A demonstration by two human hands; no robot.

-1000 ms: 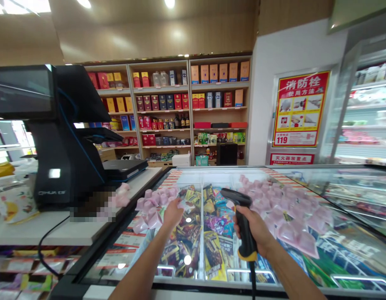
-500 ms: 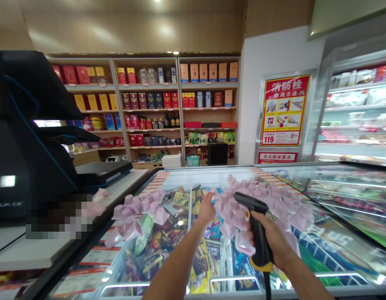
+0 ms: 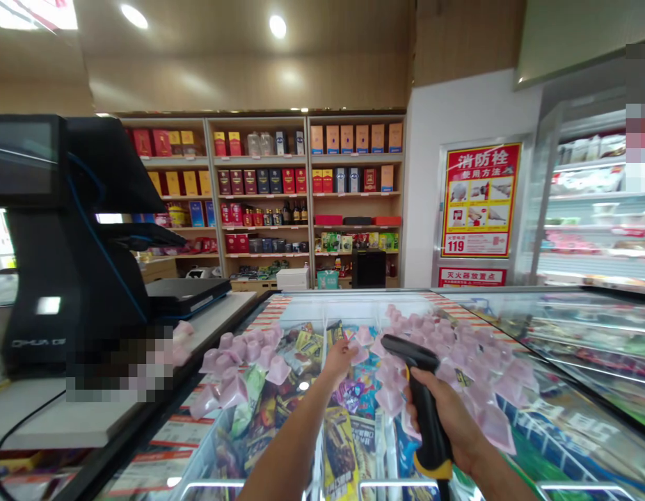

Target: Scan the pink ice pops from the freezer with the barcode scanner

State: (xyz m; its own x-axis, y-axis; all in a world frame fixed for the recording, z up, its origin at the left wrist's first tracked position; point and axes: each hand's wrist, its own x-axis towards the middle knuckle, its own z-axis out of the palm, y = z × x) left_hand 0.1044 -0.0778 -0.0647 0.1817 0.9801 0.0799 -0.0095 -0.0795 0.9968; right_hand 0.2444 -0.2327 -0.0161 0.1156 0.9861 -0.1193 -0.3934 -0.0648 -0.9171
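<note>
My right hand (image 3: 444, 410) is wrapped round the handle of a black and yellow barcode scanner (image 3: 429, 403), its head pointing up and left over the freezer's glass top. My left hand (image 3: 339, 360) reaches forward over the glass, fingers curled in against a small pink cup-shaped piece (image 3: 360, 353). Many similar pink pieces (image 3: 468, 341) lie in a loose cluster on the right part of the glass. A smaller pink group (image 3: 239, 355) lies to the left. Under the glass are packaged goods, among them a yellow packet (image 3: 339, 445).
At left, a black checkout terminal (image 3: 87, 264) with a flat scale plate (image 3: 189, 296) stands on a white counter (image 3: 56, 424). Shelves of boxed goods (image 3: 259, 181) line the back wall. A red poster (image 3: 481, 198) hangs beside a lit display fridge (image 3: 588, 209).
My view has tilted up, so the scene sits lower and slightly right. The scanner and my left hand have moved slightly left relative to the pink pieces.
</note>
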